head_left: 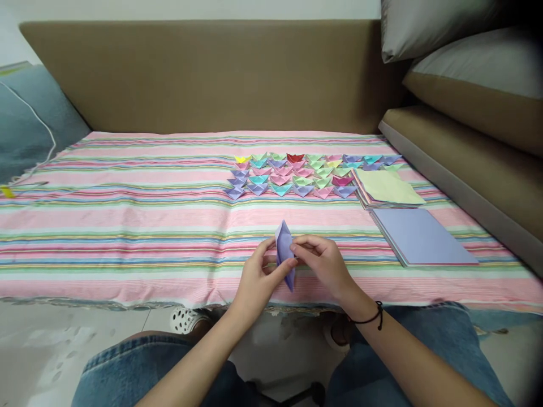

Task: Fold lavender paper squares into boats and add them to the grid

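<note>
The left half of the striped cloth (127, 215) gives wide free room; folded paper shapes (297, 176) and paper stacks (419, 234) block the right side.

Your bare left hand (257, 280) and bare right hand (324, 263) meet in front of you, fingertips pinched close together at the middle. The left palm turns inward, its fingers pointing up and to the right. The right hand's fingers curl leftward, knuckles up. Your bare left forearm (199, 356) and bare right forearm (407, 350) rise from below and converge.
</note>
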Available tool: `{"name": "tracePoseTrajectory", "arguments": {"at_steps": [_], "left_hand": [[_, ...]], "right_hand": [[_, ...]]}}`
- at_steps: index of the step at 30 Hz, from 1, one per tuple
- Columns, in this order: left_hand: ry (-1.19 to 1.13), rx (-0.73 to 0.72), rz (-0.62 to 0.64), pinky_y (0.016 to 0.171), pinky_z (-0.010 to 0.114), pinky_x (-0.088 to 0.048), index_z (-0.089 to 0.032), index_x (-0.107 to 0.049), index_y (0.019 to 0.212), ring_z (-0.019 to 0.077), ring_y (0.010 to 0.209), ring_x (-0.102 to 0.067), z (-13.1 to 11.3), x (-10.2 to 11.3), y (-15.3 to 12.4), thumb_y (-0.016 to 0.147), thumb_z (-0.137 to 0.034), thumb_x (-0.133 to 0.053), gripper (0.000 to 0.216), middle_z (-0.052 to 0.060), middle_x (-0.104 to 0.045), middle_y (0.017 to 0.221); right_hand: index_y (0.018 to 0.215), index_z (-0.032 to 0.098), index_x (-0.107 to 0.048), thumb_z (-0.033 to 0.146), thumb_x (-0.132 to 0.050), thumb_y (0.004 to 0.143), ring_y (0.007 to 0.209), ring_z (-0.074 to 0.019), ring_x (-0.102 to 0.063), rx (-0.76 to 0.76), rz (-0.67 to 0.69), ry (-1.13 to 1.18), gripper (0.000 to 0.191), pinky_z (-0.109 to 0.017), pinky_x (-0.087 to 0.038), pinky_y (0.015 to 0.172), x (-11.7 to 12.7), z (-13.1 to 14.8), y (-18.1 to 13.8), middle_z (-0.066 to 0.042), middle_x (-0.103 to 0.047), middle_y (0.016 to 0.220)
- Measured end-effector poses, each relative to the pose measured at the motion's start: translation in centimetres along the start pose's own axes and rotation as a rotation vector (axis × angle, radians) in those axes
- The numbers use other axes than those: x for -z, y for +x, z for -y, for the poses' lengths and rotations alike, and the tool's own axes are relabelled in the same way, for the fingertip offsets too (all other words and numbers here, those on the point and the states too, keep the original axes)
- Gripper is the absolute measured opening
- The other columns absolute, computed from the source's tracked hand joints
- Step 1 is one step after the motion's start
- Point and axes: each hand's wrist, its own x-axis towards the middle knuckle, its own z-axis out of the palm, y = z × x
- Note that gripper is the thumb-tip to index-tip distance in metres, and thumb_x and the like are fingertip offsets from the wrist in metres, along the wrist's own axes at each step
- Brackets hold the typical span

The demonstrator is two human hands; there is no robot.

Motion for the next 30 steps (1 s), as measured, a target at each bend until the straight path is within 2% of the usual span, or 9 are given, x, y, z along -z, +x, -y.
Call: {"name": "tracePoseTrajectory", "arguments": {"at_steps": [3, 7, 11, 15, 18, 23, 25, 27, 30], "left_hand": [[0.019, 0.009, -0.051, 0.076, 0.031, -0.051, -0.022, -0.043, 0.128, 0.0209, 0.095, -0.062, 0.3, 0.1, 0.1, 0.079, -0.025, -0.058, 0.052, 0.011, -0.053, 0.128], [0.163, -0.088, -0.06, 0.088, 0.034, -0.047, -0.023, -0.043, 0.13, 0.0228, 0.114, -0.052, 0.8, 0.2, 0.4, 0.079, -0.014, -0.049, 0.052, 0.009, -0.049, 0.133], [0.293, -0.22, -0.001, 0.094, 0.037, -0.044, -0.022, -0.045, 0.128, 0.0245, 0.117, -0.05, 0.9, -0.3, 0.2, 0.076, -0.008, -0.046, 0.054, 0.009, -0.052, 0.13], [0.356, -0.241, 0.029, 0.092, 0.038, -0.046, -0.024, -0.044, 0.13, 0.0258, 0.116, -0.05, 0.9, -0.9, -0.3, 0.074, -0.006, -0.047, 0.058, 0.009, -0.05, 0.132], [0.218, -0.187, 0.082, 0.085, 0.035, -0.05, -0.028, -0.04, 0.133, 0.0251, 0.114, -0.052, 0.7, -0.9, -0.7, 0.079, -0.014, -0.052, 0.057, 0.009, -0.046, 0.136], [-0.008, -0.16, 0.158, 0.082, 0.033, -0.052, -0.035, -0.035, 0.135, 0.0211, 0.108, -0.057, -0.4, 0.4, -0.3, 0.085, -0.026, -0.054, 0.055, 0.007, -0.036, 0.144], [0.071, -0.205, 0.184, 0.08, 0.032, -0.053, -0.034, -0.04, 0.132, 0.0205, 0.103, -0.058, -0.8, 1.1, 0.0, 0.079, -0.023, -0.062, 0.059, 0.008, -0.043, 0.138], [0.211, -0.29, 0.182, 0.08, 0.03, -0.052, -0.03, -0.053, 0.123, 0.0193, 0.098, -0.06, -0.8, 1.7, 0.4, 0.074, -0.02, -0.067, 0.051, 0.007, -0.056, 0.123], [0.338, -0.407, 0.061, 0.074, 0.029, -0.052, -0.026, -0.067, 0.105, 0.0177, 0.086, -0.062, -0.5, 2.1, 0.8, 0.076, -0.022, -0.066, 0.029, 0.006, -0.066, 0.101]], "right_hand": [[0.068, 0.017, -0.062, 0.029, -0.064, 0.072, 0.064, -0.0152, -0.061, 0.085, -0.021, -0.117, 0.012, -0.026, -0.05, 0.059, 0.2, 0.0, -0.1, -0.002, -0.064, 0.07], [0.075, 0.018, -0.058, 0.022, -0.06, 0.073, 0.065, -0.0165, -0.063, 0.191, -0.057, -0.258, 0.005, -0.025, -0.05, 0.058, 0.2, 0.1, -0.3, -0.002, -0.063, 0.07], [0.094, 0.02, -0.058, 0.016, -0.057, 0.071, 0.072, -0.0175, -0.064, 0.247, 0.013, -0.378, 0.023, -0.026, -0.05, 0.062, -0.3, 0.0, -0.5, -0.002, -0.066, 0.082], [0.091, 0.021, -0.063, 0.01, -0.053, 0.069, 0.072, -0.0186, -0.062, 0.289, -0.051, -0.497, 0.026, -0.029, -0.047, 0.068, -0.2, -0.4, -0.2, -0.001, -0.068, 0.08], [0.09, 0.022, -0.067, 0.013, -0.053, 0.071, 0.081, -0.0213, -0.063, 0.254, -0.069, -0.397, 0.025, -0.031, -0.046, 0.074, 0.4, -0.5, 0.2, -0.002, -0.07, 0.088], [0.077, 0.018, -0.07, 0.028, -0.066, 0.067, 0.07, -0.023, -0.063, 0.016, -0.112, -0.086, 0.014, -0.032, -0.046, 0.064, 1.1, -0.3, 0.6, -0.004, -0.071, 0.075], [0.075, 0.018, -0.07, 0.027, -0.068, 0.066, 0.065, -0.0209, -0.062, -0.063, -0.065, 0.062, 0.013, -0.031, -0.045, 0.06, 1.2, -0.1, 0.6, -0.003, -0.07, 0.071], [0.074, 0.019, -0.071, 0.026, -0.068, 0.066, 0.061, -0.0184, -0.06, -0.101, 0.026, 0.151, 0.011, -0.029, -0.044, 0.056, 1.1, 0.0, 0.4, -0.002, -0.068, 0.068], [0.069, 0.018, -0.071, 0.028, -0.07, 0.065, 0.056, -0.0157, -0.057, -0.114, 0.134, 0.124, 0.01, -0.028, -0.044, 0.053, 0.9, 0.1, 0.2, -0.002, -0.066, 0.063]]}}
